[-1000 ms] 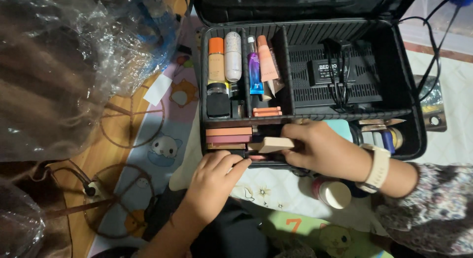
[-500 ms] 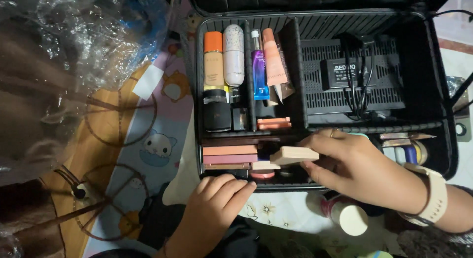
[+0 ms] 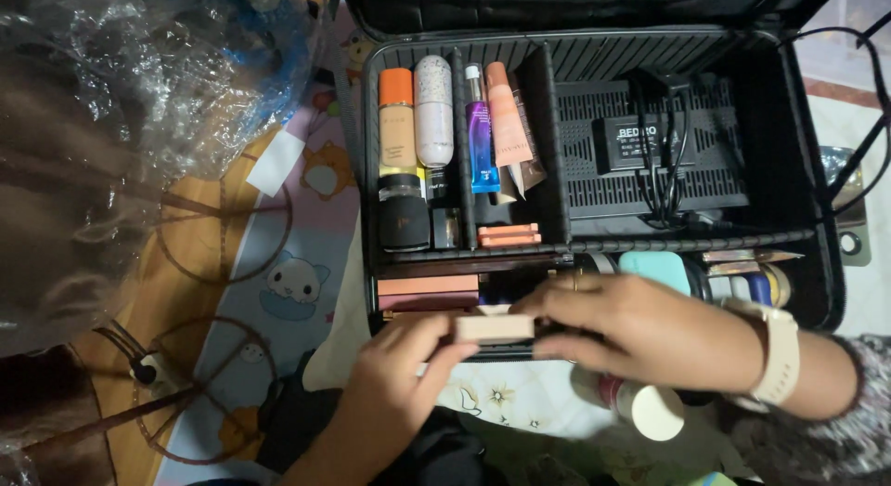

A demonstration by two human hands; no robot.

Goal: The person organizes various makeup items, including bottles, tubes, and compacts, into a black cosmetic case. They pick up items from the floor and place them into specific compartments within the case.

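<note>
A black makeup case (image 3: 817, 263) lies open before me. Both my hands meet over its front compartment. My left hand (image 3: 394, 379) grips the left end of a small beige rectangular compact (image 3: 494, 328). My right hand (image 3: 650, 330), with a cream watch band at the wrist, pinches the same compact from the right. Pink flat palettes (image 3: 427, 293) lie just left of the compact. Behind the divider stand an orange-capped foundation bottle (image 3: 397, 119), a speckled white tube (image 3: 433, 110), a purple bottle (image 3: 480, 138) and a peach tube (image 3: 509, 124).
A black adapter with coiled cable (image 3: 650, 147) fills the case's right section. A teal item (image 3: 654, 268) and pencils sit behind my right hand. A white-capped jar (image 3: 645, 407) lies under my right wrist. Crinkled clear plastic (image 3: 121, 124) covers the left, over a cartoon-print mat (image 3: 278, 282).
The compact has dropped toward the case's front edge, and my left hand rose from the rim to take its left end. The view moved closer.
</note>
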